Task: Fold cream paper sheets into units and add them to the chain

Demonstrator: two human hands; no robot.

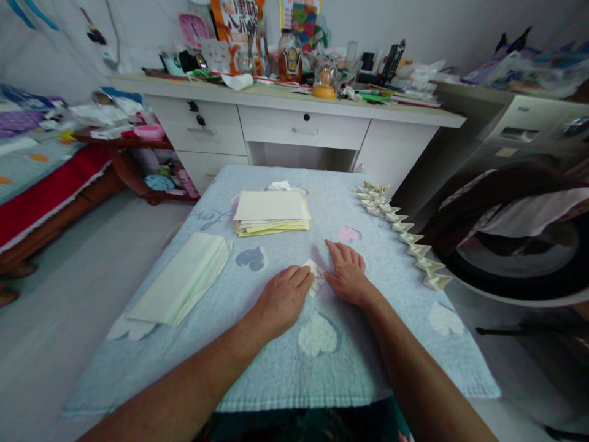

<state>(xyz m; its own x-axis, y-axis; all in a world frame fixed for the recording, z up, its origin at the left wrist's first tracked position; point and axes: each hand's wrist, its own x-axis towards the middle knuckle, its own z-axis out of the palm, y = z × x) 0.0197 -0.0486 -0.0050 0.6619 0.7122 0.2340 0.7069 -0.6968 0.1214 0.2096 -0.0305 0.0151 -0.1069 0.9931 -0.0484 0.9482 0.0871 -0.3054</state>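
Observation:
A small folded square of paper [316, 277], pale with faint marks, lies on the blue cloth-covered table between my hands. My left hand [284, 299] has its fingers held together, with the tips pressed on the paper's left side. My right hand [348, 274] rests on the right with fingers stretched out and apart. Its thumb is at the paper's right edge. Ahead sits a stack of cream and yellow paper sheets [272, 207]. To the left is a folded pile of pale green paper [177, 282]. A row of several folded paper pieces [413, 240] with pointed tips runs along the right side.
A heart-patterned cloth [368, 368] covers the table. Beyond it stands a white desk [304, 126] with drawers, crowded with a jar [289, 56] and other items. A washing machine [501, 144] stands on the right, with cloth in its door opening. A bed [41, 178] is at left.

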